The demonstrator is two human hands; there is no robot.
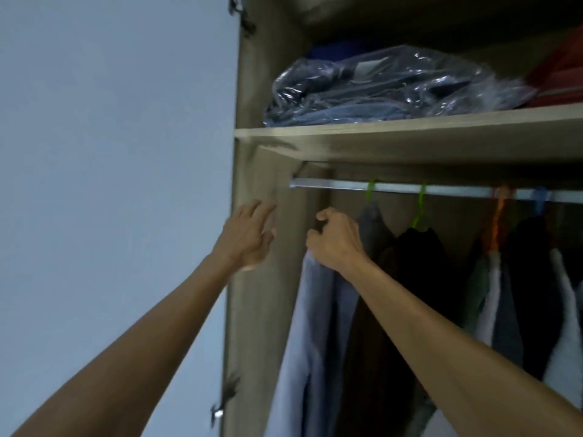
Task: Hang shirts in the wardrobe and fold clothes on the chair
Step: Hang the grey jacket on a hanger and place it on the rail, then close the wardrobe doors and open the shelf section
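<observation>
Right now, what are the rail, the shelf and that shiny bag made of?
Rail: looks like metal, silvery with a bright glint. Shelf: wood or wood-look board, pale grain, matte. Bag: clear plastic, crinkled and shiny, with clothes showing through.

I can't see what my right hand (336, 239) holds above the pale shirt (310, 326); its fingers (321, 216) curl away from me. The rail (394, 187) and shelf (410, 129) run off the right edge. The bagged clothes (378, 86) are too blurred to tell apart.
</observation>
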